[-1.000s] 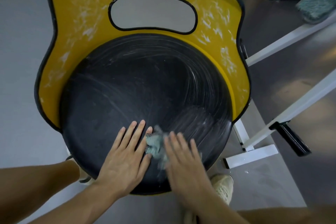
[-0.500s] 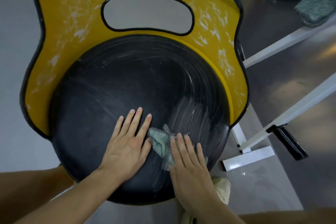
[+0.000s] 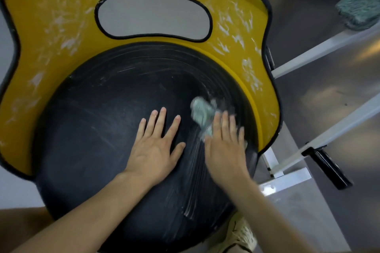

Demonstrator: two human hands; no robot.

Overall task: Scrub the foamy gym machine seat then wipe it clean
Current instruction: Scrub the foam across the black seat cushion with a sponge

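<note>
seat [image 3: 92,129], scrubber [image 3: 202,113] now farther right

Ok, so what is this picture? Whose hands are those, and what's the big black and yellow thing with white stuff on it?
The camera sits on a person's head and looks down, so you see their own arms. The big black round thing is the padded seat of a gym machine, with a yellow panel behind it. The white streaks are soap foam. The left hand lies flat on the seat. The right hand presses a small greenish scrub pad against the seat with straight fingers; the pad looks blurry. The white bars beside it are the machine's frame.
</note>
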